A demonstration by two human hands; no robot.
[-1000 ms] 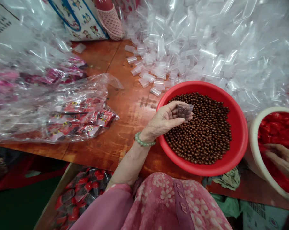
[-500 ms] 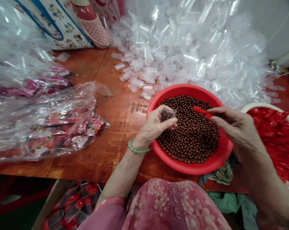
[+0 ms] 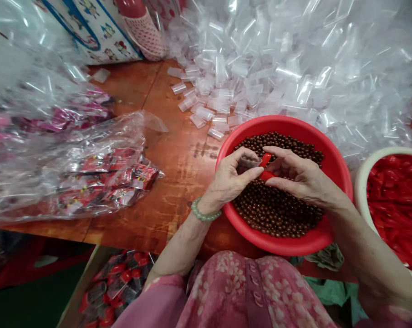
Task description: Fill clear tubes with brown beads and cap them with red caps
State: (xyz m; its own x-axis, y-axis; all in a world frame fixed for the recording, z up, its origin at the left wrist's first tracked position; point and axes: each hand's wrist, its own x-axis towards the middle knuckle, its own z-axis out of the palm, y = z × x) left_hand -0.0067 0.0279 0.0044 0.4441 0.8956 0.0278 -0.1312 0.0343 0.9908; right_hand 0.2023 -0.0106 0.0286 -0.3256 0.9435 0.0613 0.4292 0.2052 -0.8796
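My left hand (image 3: pixel 230 180), with a green bead bracelet at its wrist, is closed on a small clear plastic container (image 3: pixel 248 163). The container is tilted, and my fingers hide part of it. From the right, my right hand (image 3: pixel 299 177) pinches a red plastic cap (image 3: pixel 266 159) against the container's open end. Whether the cap is seated there I cannot tell. Both hands are above a red basin (image 3: pixel 284 249) that holds many shiny brown balls (image 3: pixel 277 216).
Clear plastic containers (image 3: pixel 240 68) are heaped behind the basin. A white tub (image 3: pixel 362 200) of red caps (image 3: pixel 395 205) stands at the right. Plastic bags of red packets (image 3: pixel 105 177) lie at the left. Below the table edge, a box has capped containers (image 3: pixel 119 287) in it.
My right hand has moved left with the red cap and brought it to the container in my left hand. The whole view has shifted slightly.
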